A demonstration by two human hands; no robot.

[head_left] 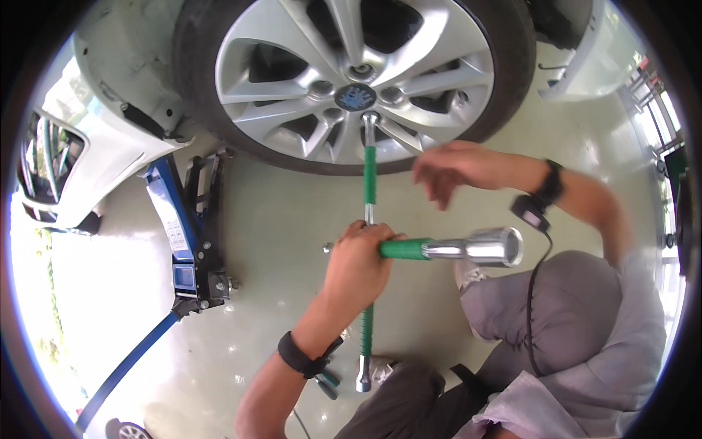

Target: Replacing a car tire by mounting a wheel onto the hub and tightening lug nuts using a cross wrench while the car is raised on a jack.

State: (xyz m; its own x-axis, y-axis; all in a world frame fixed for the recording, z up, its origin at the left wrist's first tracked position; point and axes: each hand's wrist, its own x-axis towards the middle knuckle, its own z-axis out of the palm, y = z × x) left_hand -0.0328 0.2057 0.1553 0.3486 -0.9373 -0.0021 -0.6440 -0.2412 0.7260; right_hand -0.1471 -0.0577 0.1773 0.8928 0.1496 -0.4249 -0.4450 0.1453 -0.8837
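Observation:
A four-way lug wrench (370, 174) with green grips and chrome sockets spans from the wheel toward me. Its far socket sits at a lug position just below the hub cap (355, 96) of the silver alloy wheel (292, 102). Around the cross's centre my left hand (360, 260) is wrapped, and one arm of the wrench sticks out to the right, ending in a large socket. My right hand (461, 173) is in the air right of the wrench, below the tyre (515, 95), fingers loosely bent and apart, holding nothing.
At left stands a blue and black floor jack (183, 234) with a long blue handle (121, 369). White car bodywork (121, 164) flanks the tyre. Dark-handled tools (327, 384) lie on the floor beside my left wrist. A cable (532, 307) hangs from my right wrist strap.

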